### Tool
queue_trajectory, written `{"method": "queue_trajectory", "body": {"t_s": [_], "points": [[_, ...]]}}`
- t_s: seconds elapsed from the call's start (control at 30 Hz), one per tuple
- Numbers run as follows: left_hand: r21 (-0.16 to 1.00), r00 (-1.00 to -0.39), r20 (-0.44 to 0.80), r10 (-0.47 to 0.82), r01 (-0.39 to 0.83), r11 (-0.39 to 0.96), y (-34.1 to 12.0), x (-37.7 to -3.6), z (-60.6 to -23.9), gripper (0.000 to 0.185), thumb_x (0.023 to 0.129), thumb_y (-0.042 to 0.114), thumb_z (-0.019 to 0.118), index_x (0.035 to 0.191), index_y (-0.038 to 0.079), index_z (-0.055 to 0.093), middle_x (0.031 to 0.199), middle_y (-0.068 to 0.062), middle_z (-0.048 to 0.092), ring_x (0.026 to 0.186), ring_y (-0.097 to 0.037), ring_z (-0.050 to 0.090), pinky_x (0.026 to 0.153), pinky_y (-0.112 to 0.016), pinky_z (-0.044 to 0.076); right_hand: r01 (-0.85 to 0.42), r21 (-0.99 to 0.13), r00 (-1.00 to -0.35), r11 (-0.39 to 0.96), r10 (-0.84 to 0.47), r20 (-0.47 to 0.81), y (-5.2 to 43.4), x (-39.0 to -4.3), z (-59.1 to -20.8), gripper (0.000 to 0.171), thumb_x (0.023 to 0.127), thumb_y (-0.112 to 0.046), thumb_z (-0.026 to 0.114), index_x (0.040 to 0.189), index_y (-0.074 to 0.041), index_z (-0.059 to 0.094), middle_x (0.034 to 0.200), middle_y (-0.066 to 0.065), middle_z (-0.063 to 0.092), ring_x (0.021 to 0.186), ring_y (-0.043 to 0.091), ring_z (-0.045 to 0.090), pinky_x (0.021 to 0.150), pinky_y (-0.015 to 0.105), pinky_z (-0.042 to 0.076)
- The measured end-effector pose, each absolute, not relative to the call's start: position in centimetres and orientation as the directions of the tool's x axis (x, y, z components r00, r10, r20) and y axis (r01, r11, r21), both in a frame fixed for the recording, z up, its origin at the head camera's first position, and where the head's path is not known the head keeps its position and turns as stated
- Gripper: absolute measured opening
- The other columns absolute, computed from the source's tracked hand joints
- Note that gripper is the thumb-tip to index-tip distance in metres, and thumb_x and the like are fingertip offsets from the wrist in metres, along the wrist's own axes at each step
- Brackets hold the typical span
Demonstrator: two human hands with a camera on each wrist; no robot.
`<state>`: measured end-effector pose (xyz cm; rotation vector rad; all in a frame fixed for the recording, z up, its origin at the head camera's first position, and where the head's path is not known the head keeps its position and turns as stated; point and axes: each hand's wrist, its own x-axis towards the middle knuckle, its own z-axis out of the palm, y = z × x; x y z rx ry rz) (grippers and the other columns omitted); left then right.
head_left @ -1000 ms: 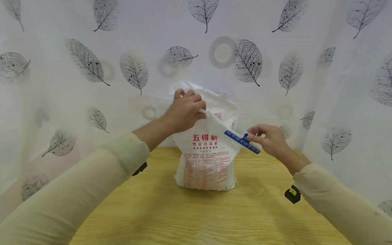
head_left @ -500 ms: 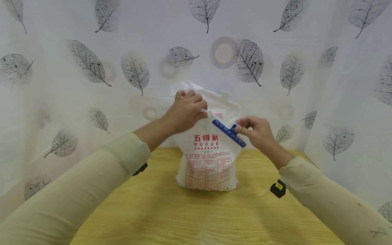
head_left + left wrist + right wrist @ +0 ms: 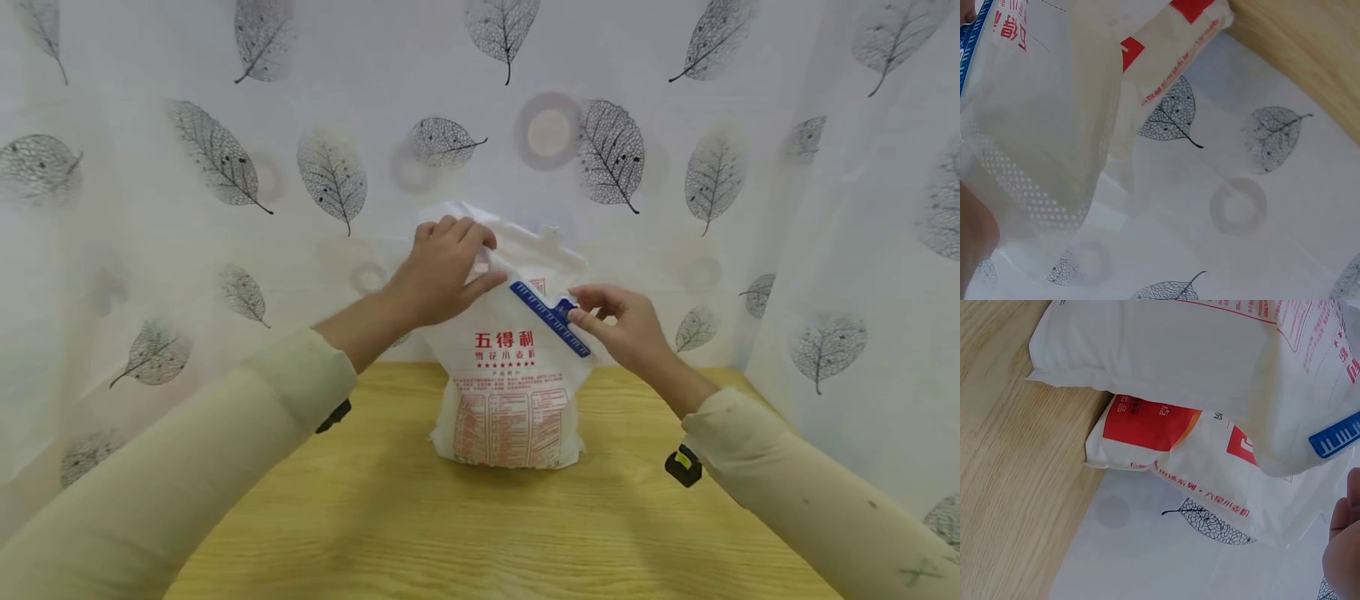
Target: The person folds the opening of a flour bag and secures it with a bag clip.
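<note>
A white plastic bag [image 3: 510, 392] with red print stands upright on the wooden table [image 3: 487, 533]. Its folded-over top carries a blue sealing clip [image 3: 549, 318] set aslant. My left hand [image 3: 442, 271] grips the folded top of the bag at the left, fingers curled over it. My right hand [image 3: 618, 325] pinches the right end of the clip with thumb and fingers. The right wrist view shows the bag [image 3: 1210, 369] from below with an end of the clip [image 3: 1335, 436]. In the left wrist view the translucent bag top [image 3: 1041, 119] fills the left side.
A white curtain with grey leaf prints [image 3: 600, 150] hangs close behind and beside the table. The bag's white handle [image 3: 536, 242] sticks up behind the fold. Bare wood lies in front of the bag.
My right hand has carried the blue clip leftward along the folded bag top, from off its right edge to lying across the fold. My left hand has shifted its hold slightly.
</note>
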<state>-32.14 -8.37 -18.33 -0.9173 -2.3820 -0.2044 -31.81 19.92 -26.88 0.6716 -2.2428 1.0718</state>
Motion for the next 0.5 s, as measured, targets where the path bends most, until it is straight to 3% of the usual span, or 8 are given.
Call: {"method": "queue_trajectory", "body": {"t_s": [0.13,0.27,0.5], "points": [[-0.009,-0.612,0.608,0.505,0.631,0.776,-10.6,-32.6,-19.0,0.052,0.1,0.047,0.056,0.135,0.008,0.051,0.134,-0.011,0.055,0.121,-0.029,0.046,0.105,-0.051,0.028,-0.618,-0.511,-0.726,0.597,-0.185,0.662,21.5,-31.9,-27.2,0.029,0.097,-0.016,0.067,0.123,-0.004,0.068,0.113,0.013,0.073,0.09,-0.005,0.057,0.078,0.014,0.047],[0.034,-0.605,0.662,0.443,0.614,0.788,-13.1,-32.9,-19.7,0.057,0.101,0.045,0.055,0.141,0.006,0.046,0.14,-0.012,0.053,0.128,-0.033,0.044,0.105,-0.054,0.024,-0.534,-0.509,-0.762,0.675,-0.123,0.636,23.5,-31.8,-27.5,0.033,0.102,-0.026,0.059,0.128,-0.006,0.065,0.122,0.012,0.07,0.099,0.006,0.058,0.081,0.019,0.046],[0.156,-0.635,0.703,0.32,0.577,0.801,-17.9,-33.1,-22.3,0.065,0.101,0.04,0.055,0.151,0.005,0.033,0.152,-0.017,0.041,0.141,-0.036,0.034,0.109,-0.062,0.019,-0.419,-0.469,-0.812,0.778,-0.089,0.577,27.2,-31.3,-28.8,0.046,0.106,-0.028,0.046,0.142,0.001,0.05,0.139,0.023,0.056,0.114,0.039,0.056,0.093,0.054,0.045]]}}
